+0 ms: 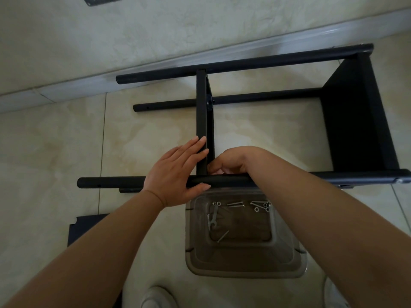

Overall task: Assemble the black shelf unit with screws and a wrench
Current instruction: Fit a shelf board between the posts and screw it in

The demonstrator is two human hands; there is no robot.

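Note:
The black shelf unit (355,112) lies on its side on the tiled floor, its round poles running left to right. A middle shelf panel (202,107) stands on edge between the poles. My left hand (178,172) lies flat with straight fingers against that panel and over the near pole (111,182). My right hand (231,161) is curled behind the near pole, at the panel's corner; what its fingertips hold is hidden. A small wrench (214,216) and several screws (235,204) and washers lie in a clear plastic bin (287,258).
The bin sits on the floor just below the near pole, between my forearms. Another black panel (82,230) lies at the lower left. A wall skirting runs diagonally behind the unit. A dark metal plate (101,0) lies at the top left. A shoe (155,296) shows at the bottom.

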